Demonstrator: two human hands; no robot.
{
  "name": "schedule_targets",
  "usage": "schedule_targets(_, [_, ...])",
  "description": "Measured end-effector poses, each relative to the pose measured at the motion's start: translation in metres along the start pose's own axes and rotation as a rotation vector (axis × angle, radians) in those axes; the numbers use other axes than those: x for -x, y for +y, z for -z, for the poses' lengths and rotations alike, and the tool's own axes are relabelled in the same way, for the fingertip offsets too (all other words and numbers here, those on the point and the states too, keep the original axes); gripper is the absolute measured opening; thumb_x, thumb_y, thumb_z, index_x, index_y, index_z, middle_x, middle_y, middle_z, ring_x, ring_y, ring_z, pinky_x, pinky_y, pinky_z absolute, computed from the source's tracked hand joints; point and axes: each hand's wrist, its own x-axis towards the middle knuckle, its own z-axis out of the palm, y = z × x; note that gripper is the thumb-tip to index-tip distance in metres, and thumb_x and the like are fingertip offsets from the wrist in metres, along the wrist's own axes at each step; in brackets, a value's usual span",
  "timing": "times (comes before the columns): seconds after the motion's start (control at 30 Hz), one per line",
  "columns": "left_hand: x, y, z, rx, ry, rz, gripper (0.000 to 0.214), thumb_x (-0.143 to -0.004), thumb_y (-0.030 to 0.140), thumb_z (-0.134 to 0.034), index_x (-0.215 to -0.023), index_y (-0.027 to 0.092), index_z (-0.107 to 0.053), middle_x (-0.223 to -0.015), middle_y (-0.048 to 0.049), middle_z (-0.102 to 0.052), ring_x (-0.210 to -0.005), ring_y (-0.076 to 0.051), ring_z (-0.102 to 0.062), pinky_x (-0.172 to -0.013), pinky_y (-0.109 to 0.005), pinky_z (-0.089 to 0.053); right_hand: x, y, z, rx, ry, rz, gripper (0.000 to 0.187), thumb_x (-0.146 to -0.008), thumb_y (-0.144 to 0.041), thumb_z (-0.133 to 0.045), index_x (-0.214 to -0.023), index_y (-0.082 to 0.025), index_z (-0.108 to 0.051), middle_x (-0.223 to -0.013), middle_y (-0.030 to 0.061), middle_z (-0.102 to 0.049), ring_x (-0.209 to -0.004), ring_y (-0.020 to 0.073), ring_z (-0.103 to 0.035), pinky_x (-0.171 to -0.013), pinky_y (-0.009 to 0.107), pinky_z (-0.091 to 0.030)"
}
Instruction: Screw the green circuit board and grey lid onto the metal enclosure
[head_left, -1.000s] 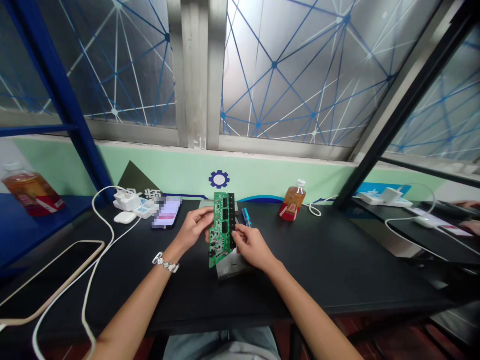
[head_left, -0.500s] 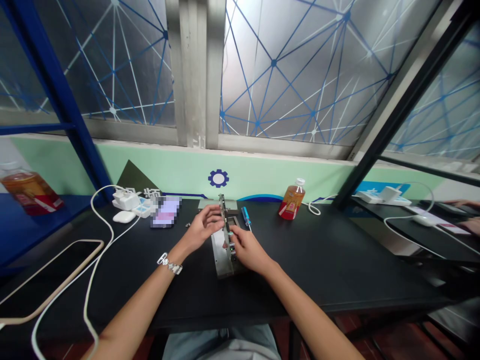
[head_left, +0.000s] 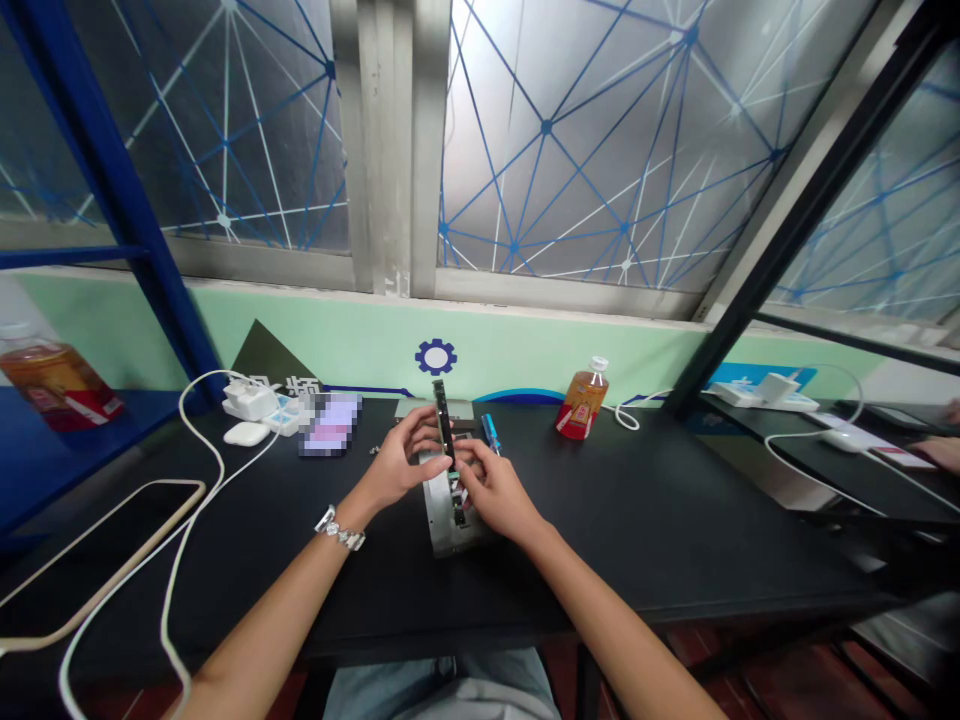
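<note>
A thin circuit board (head_left: 445, 428) stands nearly upright, edge toward me, over a silver metal casing (head_left: 444, 538). My left hand (head_left: 401, 460) is closed on the board's left side, its thumb against the near edge and its fingers behind. On the other side, my right hand (head_left: 499, 492) grips the board's right side with thumb and fingers. Small connectors show along its lower part. Part of the casing is hidden under the board and my right hand. A blue-handled screwdriver (head_left: 490, 432) lies just beyond my right hand.
A drink bottle (head_left: 583, 402) stands at the back right. Left of my hands are a phone (head_left: 330, 425), white chargers (head_left: 251, 400) and a cable (head_left: 217, 450). A large tan-edged device (head_left: 105, 560) lies on the black table (head_left: 660, 540). Another person's hand (head_left: 941, 450) shows far right.
The board has turned slightly and its top now leans a little left. My left thumb has come down onto it, and my right fingers have shifted higher along it.
</note>
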Motion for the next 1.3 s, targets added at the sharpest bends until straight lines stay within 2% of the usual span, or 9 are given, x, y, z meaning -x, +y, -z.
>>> schedule_targets(0.17, [0.005, 0.01, -0.005, -0.17, 0.013, -0.157, 0.08, -0.066, 0.023, -0.084, -0.137, 0.021, -0.046, -0.133, -0.0161, -0.059, -0.122, -0.031, -0.06, -0.106, -0.046, -0.048, -0.003, -0.001, 0.005, 0.146, 0.207, 0.079, 0.022, -0.093, -0.04, -0.058, -0.093, -0.019, -0.063, -0.085, 0.0042, -0.062, -0.071, 0.0153, -0.059, -0.059, 0.024, -0.048])
schedule_targets(0.23, [0.006, 0.014, -0.008, -0.27, 0.009, -0.221, 0.081, -0.065, 0.021, -0.083, -0.137, 0.021, -0.046, -0.133, -0.0155, -0.059, -0.123, -0.031, -0.059, -0.108, -0.047, -0.046, -0.005, -0.001, 0.006, 0.189, 0.229, 0.122, 0.031, -0.095, -0.043, -0.055, -0.079, -0.018, -0.062, -0.082, 0.0036, -0.06, -0.075, 0.0153, -0.057, -0.066, 0.025, -0.046])
schedule_targets(0.33, [0.008, 0.018, -0.01, -0.441, -0.012, -0.291, 0.084, -0.064, 0.02, -0.081, -0.139, 0.022, -0.045, -0.136, -0.0152, -0.055, -0.126, -0.033, -0.057, -0.111, -0.048, -0.044, -0.007, 0.0, 0.005, 0.101, 0.146, 0.073, 0.045, -0.097, -0.052, -0.049, -0.072, -0.017, -0.061, -0.072, 0.0012, -0.055, -0.068, 0.0136, -0.053, -0.064, 0.025, -0.043])
schedule_targets(0.47, [0.01, 0.021, -0.01, -0.628, -0.099, -0.38, 0.087, -0.065, 0.02, -0.081, -0.143, 0.026, -0.043, -0.146, -0.015, -0.046, -0.138, -0.035, -0.045, -0.115, -0.052, -0.038, -0.01, -0.001, 0.003, -0.138, 0.048, -0.101, 0.054, -0.091, -0.066, -0.048, -0.068, -0.018, -0.056, -0.06, -0.0026, -0.047, -0.048, 0.0099, -0.042, -0.046, 0.024, -0.033])
schedule_targets(0.7, [0.01, 0.018, -0.01, -0.801, -0.252, -0.569, 0.089, -0.075, 0.017, -0.074, -0.15, 0.034, -0.03, -0.158, -0.0146, -0.027, -0.147, -0.035, -0.032, -0.113, -0.056, -0.041, -0.01, -0.006, 0.006, -0.424, -0.017, -0.265, 0.043, -0.083, -0.055, -0.063, -0.063, -0.019, -0.048, -0.054, -0.0068, -0.038, -0.042, 0.0056, -0.028, -0.039, 0.02, -0.025])
schedule_targets(0.83, [0.009, 0.019, -0.011, -0.889, -0.207, -0.53, 0.1, -0.073, 0.017, -0.076, -0.155, 0.032, -0.02, -0.161, -0.0152, -0.024, -0.148, -0.035, -0.028, -0.117, -0.058, -0.036, -0.01, -0.007, 0.006, -0.474, 0.025, -0.258, 0.038, -0.081, -0.05, -0.064, -0.064, -0.018, -0.049, -0.055, -0.0062, -0.041, -0.044, 0.0057, -0.031, -0.04, 0.019, -0.026])
schedule_targets(1.03, [0.007, 0.014, -0.006, -0.885, -0.065, -0.309, 0.114, -0.068, 0.02, -0.08, -0.159, 0.028, -0.011, -0.163, -0.015, -0.018, -0.15, -0.038, -0.025, -0.12, -0.057, -0.031, -0.011, -0.004, 0.006, -0.359, 0.085, -0.178, 0.037, -0.083, -0.048, -0.061, -0.066, -0.02, -0.045, -0.052, -0.0078, -0.04, -0.039, 0.0062, -0.034, -0.04, 0.02, -0.025])
schedule_targets(1.2, [0.005, 0.001, -0.001, -0.685, -0.073, -0.236, 0.092, -0.077, 0.017, -0.069, -0.155, 0.026, -0.023, -0.152, -0.0161, -0.037, -0.136, -0.032, -0.046, -0.108, -0.047, -0.047, -0.009, -0.004, 0.006, -0.267, 0.084, -0.093, 0.034, -0.085, -0.049, -0.061, -0.072, -0.02, -0.051, -0.056, -0.0062, -0.043, -0.044, 0.0082, -0.038, -0.043, 0.022, -0.029])
schedule_targets(1.3, [0.004, -0.003, -0.002, -0.533, -0.064, -0.175, 0.064, -0.085, 0.019, -0.063, -0.143, 0.022, -0.037, -0.126, -0.014, -0.057, -0.106, -0.023, -0.064, -0.085, -0.036, -0.057, -0.008, -0.003, 0.006, -0.195, 0.112, -0.032, 0.029, -0.088, -0.044, -0.06, -0.074, -0.019, -0.055, -0.059, -0.0047, -0.044, -0.049, 0.0097, -0.04, -0.048, 0.022, -0.032])
